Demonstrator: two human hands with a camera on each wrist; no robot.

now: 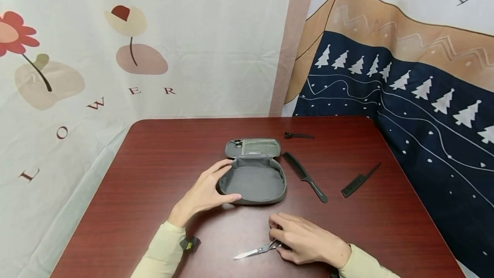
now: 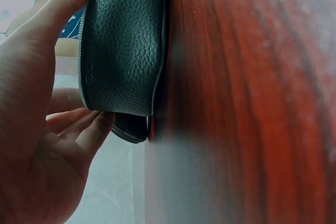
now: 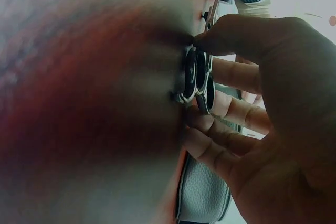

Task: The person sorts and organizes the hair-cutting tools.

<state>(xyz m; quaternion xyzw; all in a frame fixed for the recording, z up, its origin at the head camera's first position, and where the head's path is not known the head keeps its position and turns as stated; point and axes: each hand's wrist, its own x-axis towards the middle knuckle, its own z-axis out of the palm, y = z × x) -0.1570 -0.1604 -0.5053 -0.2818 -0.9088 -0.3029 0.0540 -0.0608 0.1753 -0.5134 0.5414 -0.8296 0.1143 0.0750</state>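
A grey zip case [image 1: 252, 200] with pebbled sides stands unzipped on the table, its lid [image 1: 262, 146] folded back. My left hand [image 1: 206, 190] grips the case's left end, thumb at the front rim and fingers round the back corner. In the left wrist view the thumb tip lies at the zipper edge of the case [image 2: 126, 40]. To the right and nearer me, my right hand [image 1: 305, 237] holds a pair of silver scissors [image 1: 256, 251] by the finger rings, close over the table. Their blades point left. The right wrist view shows the scissors' dark-lined rings [image 3: 199, 72] between thumb and fingers.
A second pair of scissors [image 1: 238, 143] sits in the lid's pocket. Right of the case lie a black handled comb [image 1: 305, 177], a black pointed-tail comb [image 1: 355, 185] and a black hair clip [image 1: 299, 135]. Patterned curtains [image 1: 216, 55] hang behind the reddish-brown table [image 1: 154, 153].
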